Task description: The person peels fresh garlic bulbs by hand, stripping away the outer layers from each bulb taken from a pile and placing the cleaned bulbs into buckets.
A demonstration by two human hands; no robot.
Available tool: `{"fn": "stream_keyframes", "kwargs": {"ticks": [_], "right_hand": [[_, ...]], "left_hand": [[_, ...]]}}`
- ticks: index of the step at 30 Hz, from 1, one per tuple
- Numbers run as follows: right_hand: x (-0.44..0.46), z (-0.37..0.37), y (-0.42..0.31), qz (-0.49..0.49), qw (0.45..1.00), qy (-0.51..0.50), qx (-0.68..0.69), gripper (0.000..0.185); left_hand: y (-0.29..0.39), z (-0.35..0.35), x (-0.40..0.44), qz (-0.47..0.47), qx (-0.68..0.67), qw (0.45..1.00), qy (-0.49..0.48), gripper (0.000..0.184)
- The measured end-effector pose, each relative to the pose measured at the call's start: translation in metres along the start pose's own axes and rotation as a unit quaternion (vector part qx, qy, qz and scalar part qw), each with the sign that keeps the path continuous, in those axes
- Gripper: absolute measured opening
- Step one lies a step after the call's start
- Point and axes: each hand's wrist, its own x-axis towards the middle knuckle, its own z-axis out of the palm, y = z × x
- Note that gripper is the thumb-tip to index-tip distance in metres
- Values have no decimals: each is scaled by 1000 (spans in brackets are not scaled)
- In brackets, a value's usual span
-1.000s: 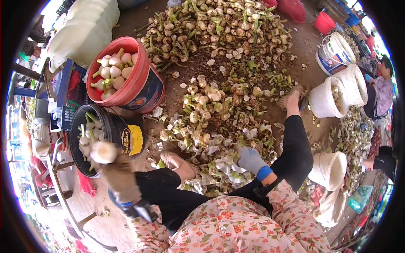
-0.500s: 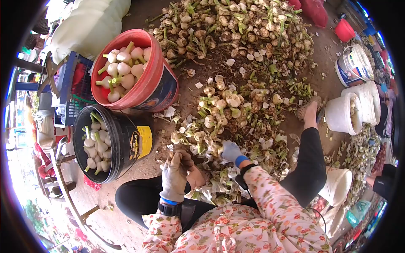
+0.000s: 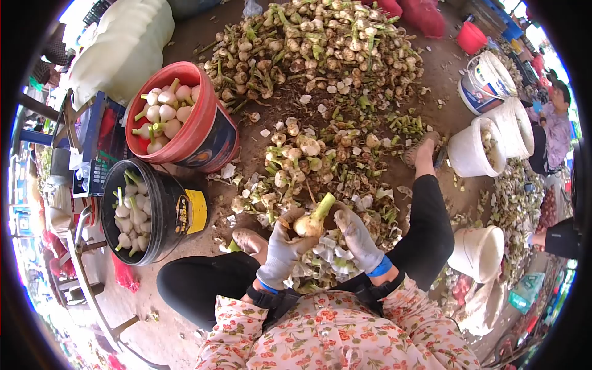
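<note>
Both my hands wear whitish, soiled gloves and meet above my lap. My left hand (image 3: 279,248) is closed on a garlic bulb (image 3: 308,226) whose thick green stem points up and to the right. Close beside the stem, my right hand (image 3: 357,237) is loosely cupped, its fingers curved upward and apart from the bulb as far as I can see. Beneath the hands lie papery garlic peelings (image 3: 330,256). Just beyond is a small heap of unpeeled garlic (image 3: 296,154) with stems on.
At left stand a red bucket (image 3: 213,132) and a black bucket (image 3: 157,213), both holding cleaned garlic. A large garlic pile (image 3: 314,49) covers the ground ahead. White buckets (image 3: 468,154) stand at right, near a seated person (image 3: 555,126).
My right hand has come back from the heap toward my left hand. A garlic bulb is now in my left hand, which has moved right. The view has shifted slightly.
</note>
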Motion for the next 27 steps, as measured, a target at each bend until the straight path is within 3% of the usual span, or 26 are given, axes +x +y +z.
{"fn": "stream_keyframes", "kwargs": {"ticks": [2, 3, 6, 9, 12, 15, 17, 19, 23, 25, 27], "right_hand": [[-1, -2, -2, -15, 999, 1, -31, 52], [-2, -2, 0, -36, 993, -2, -113, 39], [-9, -2, -1, -54, 995, -9, -80, 31], [-16, -4, -8, -24, 996, -32, -77, 29], [-21, -9, -19, 29, 997, -64, -26, 27], [-31, -8, -37, 61, 994, -93, -22, 26], [-30, -9, -32, 15, 994, -98, -37, 25], [-22, -12, -3, -84, 991, -90, -46, 25], [-12, -12, 26, 38, 995, -45, 82, 33], [-12, -9, 26, -197, 964, 33, -177, 35], [-11, -4, 25, -180, 964, 47, -188, 34]], "left_hand": [[-7, -2, -3, 117, 226, 967, -8, 64], [2, 5, -5, 156, 285, 946, -11, 63], [9, 11, -11, 169, 324, 931, -10, 60], [3, 10, -17, 95, 242, 966, -9, 59], [12, 13, -19, -4, 40, 999, -15, 57], [15, 0, -18, -89, -110, 987, -74, 61], [17, 2, -20, -153, -306, 934, -102, 64], [10, 1, -21, -162, -334, 924, -90, 66], [5, 4, -18, -158, -340, 922, -101, 64], [10, 5, -16, -174, -334, 922, -90, 56], [0, -8, -5, -219, -383, 878, -188, 56]]}}
